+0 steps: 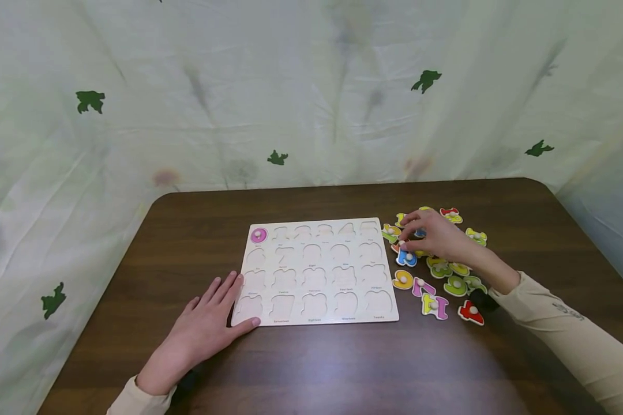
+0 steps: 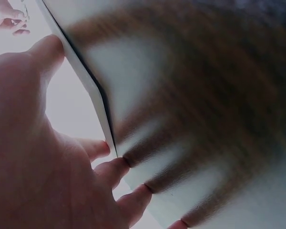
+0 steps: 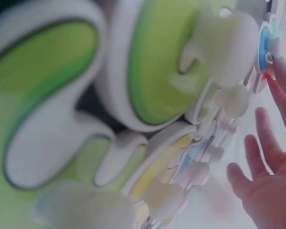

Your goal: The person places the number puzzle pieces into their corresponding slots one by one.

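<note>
A white wooden number puzzle board [image 1: 318, 329] lies on the brown table, with rows of number-shaped recesses. The pink 0 piece [image 1: 259, 235] sits in its top left recess. My left hand [image 1: 207, 320] rests at the board's lower left corner, fingers spread along the left edge and thumb on the front edge; the left wrist view shows the thumb [image 2: 47, 50] against the edge. Over the loose pieces right of the board, my right hand [image 1: 438, 233] pinches a blue number piece [image 1: 406, 259] by its knob [image 3: 273, 46]. Its other fingers [image 3: 260, 152] are held apart.
Several coloured knobbed number pieces lie right of the board, among them an orange piece [image 1: 402, 280], a yellow and purple piece [image 1: 434, 306], a red piece [image 1: 470, 313] and a green piece [image 1: 455, 286]. A pale curtain [image 1: 311, 92] hangs behind the table [image 1: 197, 230].
</note>
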`<state>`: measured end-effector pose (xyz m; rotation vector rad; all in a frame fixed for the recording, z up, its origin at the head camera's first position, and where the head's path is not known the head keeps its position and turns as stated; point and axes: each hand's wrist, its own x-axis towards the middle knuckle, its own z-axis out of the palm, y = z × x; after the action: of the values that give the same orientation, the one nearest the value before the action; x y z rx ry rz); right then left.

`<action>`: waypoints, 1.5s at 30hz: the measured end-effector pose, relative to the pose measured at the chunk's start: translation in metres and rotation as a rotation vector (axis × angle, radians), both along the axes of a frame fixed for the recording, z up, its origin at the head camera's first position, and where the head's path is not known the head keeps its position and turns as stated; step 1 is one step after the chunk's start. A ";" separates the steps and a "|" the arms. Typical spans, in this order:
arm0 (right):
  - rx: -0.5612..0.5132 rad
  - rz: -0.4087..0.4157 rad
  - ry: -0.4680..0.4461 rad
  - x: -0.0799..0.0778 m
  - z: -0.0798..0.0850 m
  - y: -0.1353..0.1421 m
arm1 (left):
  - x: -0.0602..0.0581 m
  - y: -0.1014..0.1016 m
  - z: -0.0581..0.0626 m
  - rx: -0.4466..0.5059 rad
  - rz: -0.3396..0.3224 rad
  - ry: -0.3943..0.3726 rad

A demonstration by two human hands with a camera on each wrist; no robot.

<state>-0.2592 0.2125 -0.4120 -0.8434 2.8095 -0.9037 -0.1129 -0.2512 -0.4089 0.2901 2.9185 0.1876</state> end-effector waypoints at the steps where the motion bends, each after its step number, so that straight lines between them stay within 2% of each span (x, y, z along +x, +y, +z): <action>1: 0.002 -0.012 0.001 0.000 0.001 0.000 | 0.000 0.000 0.000 -0.001 0.001 0.000; 5: 0.001 -0.043 0.007 0.000 0.004 -0.002 | 0.000 0.000 0.000 0.000 0.004 -0.004; 11: -0.023 -0.066 0.071 0.002 0.010 -0.004 | 0.000 0.001 0.001 0.008 0.005 -0.003; 21: -0.077 -0.122 0.071 0.009 0.021 0.002 | 0.002 -0.001 0.001 0.011 0.006 0.014; 30: -0.120 -0.039 0.052 0.006 0.023 -0.007 | 0.004 0.000 0.000 0.015 -0.010 0.046; 36: -0.170 0.023 -0.011 -0.005 0.021 -0.029 | 0.005 0.000 0.000 0.007 -0.003 0.033; 45: -0.227 0.098 -0.060 -0.019 0.021 -0.069 | 0.006 0.001 0.003 0.021 0.006 0.030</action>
<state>-0.2780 0.1431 -0.3909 -0.9531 2.6234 -1.2257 -0.1071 -0.2501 -0.4063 0.2898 2.9487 0.2169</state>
